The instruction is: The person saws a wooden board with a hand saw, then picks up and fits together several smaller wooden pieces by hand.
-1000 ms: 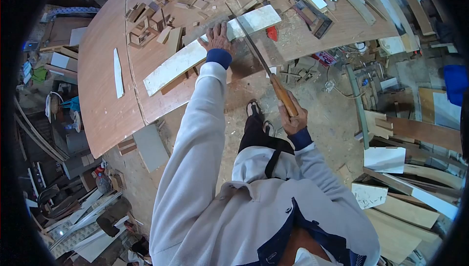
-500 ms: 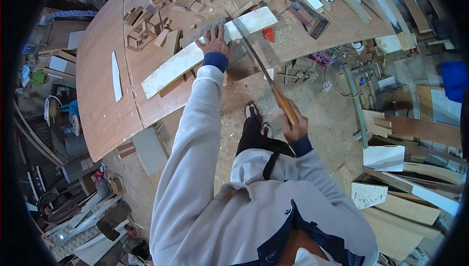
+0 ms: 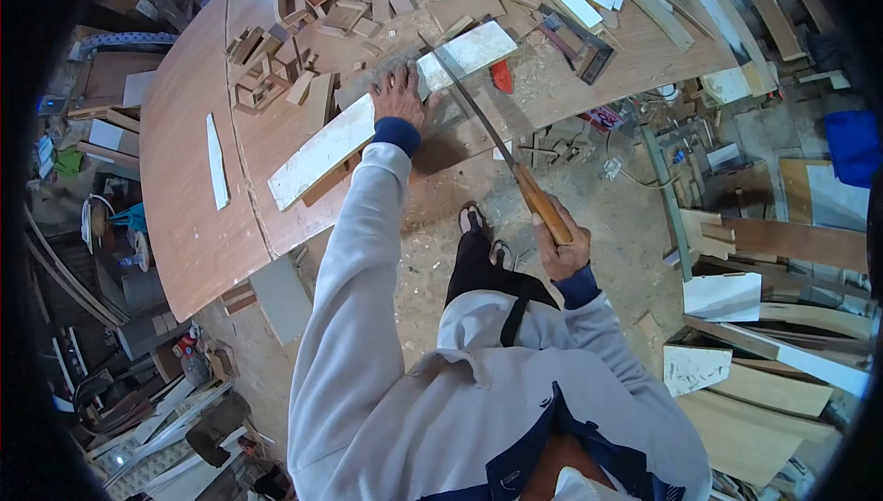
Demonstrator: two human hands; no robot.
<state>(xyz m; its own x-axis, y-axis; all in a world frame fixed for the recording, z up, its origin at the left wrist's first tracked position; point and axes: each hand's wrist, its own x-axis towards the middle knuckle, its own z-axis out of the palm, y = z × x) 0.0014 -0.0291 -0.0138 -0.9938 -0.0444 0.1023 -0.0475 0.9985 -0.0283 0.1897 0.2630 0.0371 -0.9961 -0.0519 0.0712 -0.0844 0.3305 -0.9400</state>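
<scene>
- The white-faced board [image 3: 386, 119] lies across the workbench [image 3: 184, 179] edge; the left hand [image 3: 397, 93] presses flat on it, fingers spread, just beside the handsaw [image 3: 501, 147] blade.
- The right hand [image 3: 559, 245] is closed around the saw's wooden handle.
- If the blade jumps its cut, it could catch those nearby fingers.
- Loose hold-down pressure could let the board shift.

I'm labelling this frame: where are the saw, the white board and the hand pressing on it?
saw [image 3: 543, 211], head view, wooden handle
white board [image 3: 322, 151], head view, bare left half
left hand [image 3: 398, 96], head view, back of hand
</scene>
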